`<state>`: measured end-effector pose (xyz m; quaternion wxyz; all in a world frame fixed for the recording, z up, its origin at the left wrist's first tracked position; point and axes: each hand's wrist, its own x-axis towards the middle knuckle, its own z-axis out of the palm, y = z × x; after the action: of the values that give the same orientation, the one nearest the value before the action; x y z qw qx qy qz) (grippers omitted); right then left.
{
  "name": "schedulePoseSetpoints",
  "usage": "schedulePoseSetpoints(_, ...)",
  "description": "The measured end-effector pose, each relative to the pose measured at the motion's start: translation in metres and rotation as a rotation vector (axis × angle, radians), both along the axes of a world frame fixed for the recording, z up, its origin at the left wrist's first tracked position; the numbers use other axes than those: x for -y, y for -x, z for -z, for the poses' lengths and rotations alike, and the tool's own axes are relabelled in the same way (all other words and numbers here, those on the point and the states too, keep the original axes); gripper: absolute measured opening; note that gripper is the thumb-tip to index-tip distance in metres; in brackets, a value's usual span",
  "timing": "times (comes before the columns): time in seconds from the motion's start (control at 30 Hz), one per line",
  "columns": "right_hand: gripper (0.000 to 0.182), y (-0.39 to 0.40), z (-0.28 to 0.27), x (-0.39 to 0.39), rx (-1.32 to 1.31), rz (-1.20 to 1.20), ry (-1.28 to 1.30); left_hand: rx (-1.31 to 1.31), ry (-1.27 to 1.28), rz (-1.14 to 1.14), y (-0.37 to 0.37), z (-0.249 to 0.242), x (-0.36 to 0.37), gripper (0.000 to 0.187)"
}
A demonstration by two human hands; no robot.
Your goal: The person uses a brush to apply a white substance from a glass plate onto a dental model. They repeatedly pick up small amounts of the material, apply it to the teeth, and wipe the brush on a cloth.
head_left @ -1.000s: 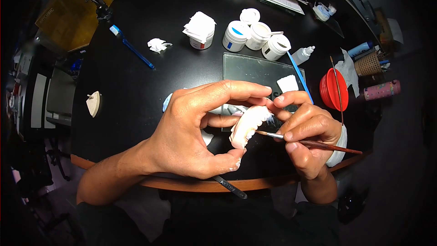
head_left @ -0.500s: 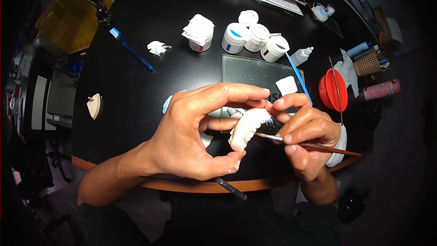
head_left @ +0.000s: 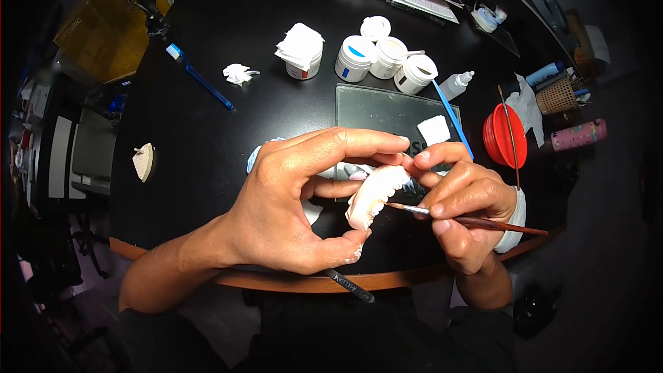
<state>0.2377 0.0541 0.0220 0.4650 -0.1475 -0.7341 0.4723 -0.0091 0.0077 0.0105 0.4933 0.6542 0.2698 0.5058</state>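
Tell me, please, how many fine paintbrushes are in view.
2. One paintbrush is in the right hand, its tip at the teeth of the dental model; the second brush lies across the red bowl. The hands may hide others.

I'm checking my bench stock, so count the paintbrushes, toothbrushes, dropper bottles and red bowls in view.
Paintbrushes: 2, one in the right hand, one across the red bowl
Toothbrushes: 1
Dropper bottles: 1
Red bowls: 1
Total: 5
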Motion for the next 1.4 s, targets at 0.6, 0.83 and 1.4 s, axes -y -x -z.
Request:
schedulePoseSetpoints(0.6,0.021,-0.0001,-0.0001,-0.0013,-0.018,-0.020,0.013,-0.002,-0.026,0.014,0.0008,-0.0012,-0.0012,0.073)
schedulePoseSetpoints(0.83,0.018,0.0015,0.0022,-0.0015,-0.073,-0.022,0.085,0.017,-0.007,0.023,0.0012,-0.0027,-0.0008,0.076)
schedulePoseSetpoints(1.4,0.018,-0.0003,0.0027,-0.0004,-0.058,-0.002,0.129,0.071,0.022,0.051,0.0010,-0.0010,-0.0005,0.077)
